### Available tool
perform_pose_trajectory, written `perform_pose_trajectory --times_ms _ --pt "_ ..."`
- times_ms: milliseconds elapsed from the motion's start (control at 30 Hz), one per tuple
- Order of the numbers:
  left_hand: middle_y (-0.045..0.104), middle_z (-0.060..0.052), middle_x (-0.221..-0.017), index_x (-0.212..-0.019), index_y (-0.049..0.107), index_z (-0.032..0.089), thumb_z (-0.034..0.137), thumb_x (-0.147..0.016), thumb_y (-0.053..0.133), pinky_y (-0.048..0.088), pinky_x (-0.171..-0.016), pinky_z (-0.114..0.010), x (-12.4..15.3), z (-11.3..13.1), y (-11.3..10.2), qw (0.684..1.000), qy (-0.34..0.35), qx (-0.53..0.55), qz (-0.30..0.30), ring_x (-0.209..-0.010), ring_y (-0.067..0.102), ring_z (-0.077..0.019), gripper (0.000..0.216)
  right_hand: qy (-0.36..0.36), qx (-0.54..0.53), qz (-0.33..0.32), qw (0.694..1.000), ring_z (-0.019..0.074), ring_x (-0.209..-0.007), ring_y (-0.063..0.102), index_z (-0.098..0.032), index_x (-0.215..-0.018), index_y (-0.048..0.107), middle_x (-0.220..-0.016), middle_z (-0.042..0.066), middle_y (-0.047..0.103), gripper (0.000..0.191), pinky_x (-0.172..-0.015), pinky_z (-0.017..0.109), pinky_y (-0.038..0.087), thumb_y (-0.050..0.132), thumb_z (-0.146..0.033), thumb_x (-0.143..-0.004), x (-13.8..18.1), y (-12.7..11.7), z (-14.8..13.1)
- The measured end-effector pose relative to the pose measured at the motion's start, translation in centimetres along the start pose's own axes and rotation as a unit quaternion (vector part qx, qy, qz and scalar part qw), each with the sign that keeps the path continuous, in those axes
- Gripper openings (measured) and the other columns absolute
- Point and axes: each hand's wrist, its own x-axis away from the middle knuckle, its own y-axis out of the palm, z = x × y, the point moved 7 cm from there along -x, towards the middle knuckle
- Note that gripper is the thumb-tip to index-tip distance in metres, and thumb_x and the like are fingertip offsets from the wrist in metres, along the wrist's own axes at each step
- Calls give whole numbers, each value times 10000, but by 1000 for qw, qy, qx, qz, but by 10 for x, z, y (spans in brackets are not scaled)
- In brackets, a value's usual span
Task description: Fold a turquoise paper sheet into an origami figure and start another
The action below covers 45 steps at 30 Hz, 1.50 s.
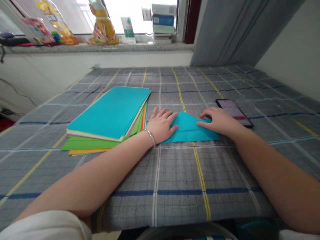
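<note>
A folded sheet of blue paper, roughly triangular with its peak pointing away from me, lies flat on the plaid cloth. A crease or layer edge runs across its middle. My left hand rests with fingers spread over the paper's left end; a silver bracelet circles that wrist. On the right side, my right hand touches the paper with bent fingers, thumb reaching inward over it. Its fingers are apart, and some of the fingertips are hard to make out.
Left of the hands lies a stack of coloured paper, blue on top with green and orange sheets below. A phone lies beyond my right hand. The windowsill holds bottles, packets and boxes. A grey curtain hangs at right.
</note>
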Motion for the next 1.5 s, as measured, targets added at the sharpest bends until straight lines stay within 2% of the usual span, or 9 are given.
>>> perform_pose_trajectory --times_ms 433,567,733,833,933,1033,1200,1367,1500 --pt "236 -90 -1618 -1545 273 219 485 -998 298 47 -1178 -631 3 -19 12 993 -27 -29 -110 -1500 142 -361 609 50 -58 -76 994 312 -971 658 -237 -950 687 -1017 84 719 374 -840 426 505 657 -547 -743 -3 13 2" --pt "330 -94 -1582 -1508 350 221 416 -1005 305 62 -1183 -621 2 -17 1 998 -32 -30 -36 -1483 219 -340 541 63 -70 -63 994 302 -902 658 -247 -819 671 -889 59 719 321 -799 414 501 611 -558 -765 -3 11 4" --pt "437 -62 -1523 -1431 470 222 397 -1008 331 167 -1186 -529 4 4 -27 995 33 -22 95 -1413 358 -289 478 130 -164 -7 978 269 -836 646 -229 -786 625 -843 55 699 292 -739 384 502 546 -510 -798 -6 8 18" --pt "507 -45 -1469 -1397 510 239 435 -996 379 314 -1096 -474 7 17 -34 991 75 -17 112 -1298 464 -279 466 183 -257 40 948 250 -803 640 -226 -834 596 -855 56 694 230 -681 364 507 534 -444 -798 -3 9 22" --pt "539 -59 -1438 -1406 502 237 530 -963 440 358 -1033 -468 10 28 -32 988 115 -15 107 -1240 494 -291 535 214 -389 -3 896 221 -673 620 -239 -877 579 -787 41 682 182 -555 330 495 563 -396 -786 1 21 10" --pt "543 -75 -1429 -1413 489 225 585 -925 492 386 -995 -450 12 38 -25 984 155 -22 87 -1212 512 -287 607 225 -516 -31 826 211 -662 631 -247 -908 580 -807 48 704 146 -575 339 532 592 -316 -780 7 27 -8" --pt "560 -92 -1393 -1391 501 207 386 -928 546 433 -904 -418 14 50 -19 967 202 -108 108 -1158 545 -277 498 230 -632 -79 736 188 -711 677 -192 -1021 604 -902 75 743 194 -671 343 581 571 -201 -830 13 34 -30" --pt "676 -27 -1210 -1259 599 265 281 -1007 456 453 -734 -340 19 54 -22 936 263 -150 179 -997 613 -204 290 224 -658 -114 710 133 -569 635 -157 -931 620 -753 52 722 131 -568 269 567 503 -126 -881 11 37 -31" --pt "701 -7 -1181 -1168 646 250 253 -1029 417 459 -706 -311 23 52 -22 922 306 -134 197 -1024 628 -172 267 254 -652 -115 705 101 -418 531 -167 -761 576 -555 21 631 208 -396 198 449 453 -155 -929 8 40 -25"
